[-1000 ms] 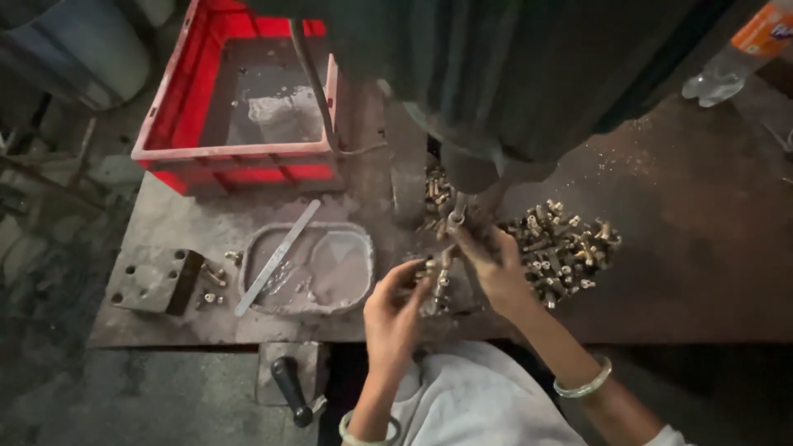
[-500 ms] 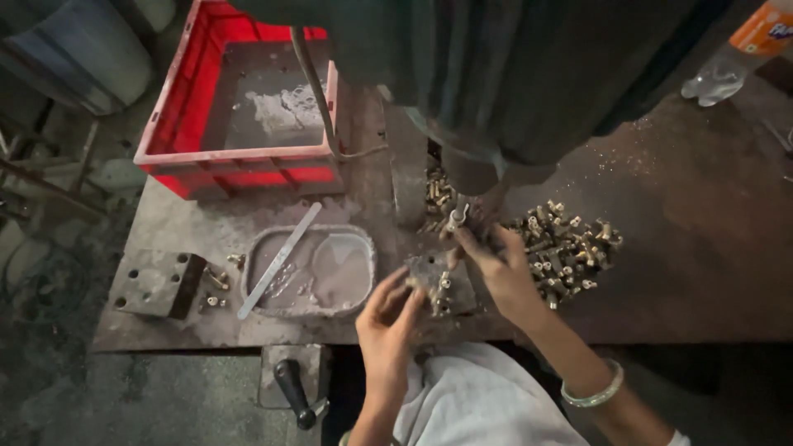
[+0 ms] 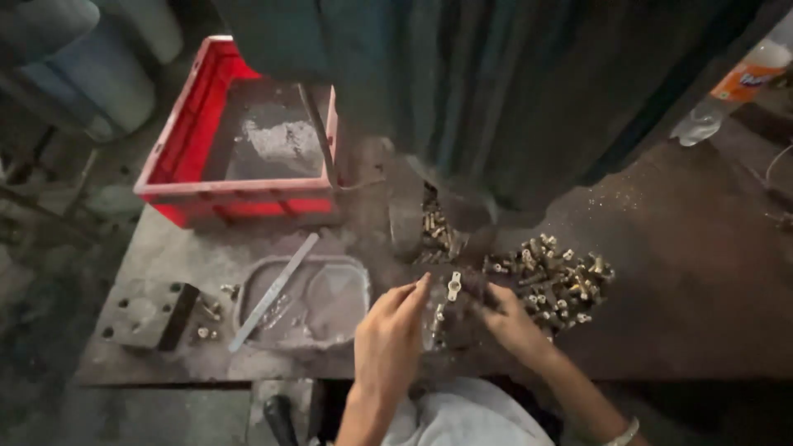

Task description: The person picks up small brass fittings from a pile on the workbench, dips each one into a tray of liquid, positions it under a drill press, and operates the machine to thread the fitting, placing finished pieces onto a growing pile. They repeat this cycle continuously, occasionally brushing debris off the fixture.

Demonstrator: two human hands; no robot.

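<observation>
My left hand reaches forward with its fingers stretched out, the tips right beside a small pale brass fitting standing on a dark fixture under the machine. My right hand rests on the other side of that fixture with its fingers curled toward it. What they hold is hidden. A heap of small brass parts lies just right of my right hand. More brass parts sit behind the fixture, at the foot of the dark green machine body.
A red plastic crate stands at the back left. A shallow grey tray with a metal strip across it lies left of my hands. A steel block with holes sits at the bench's left edge. A plastic bottle stands at the far right.
My right hand has come down from under the machine head to the fixture. My left hand has moved up and forward to the brass fitting.
</observation>
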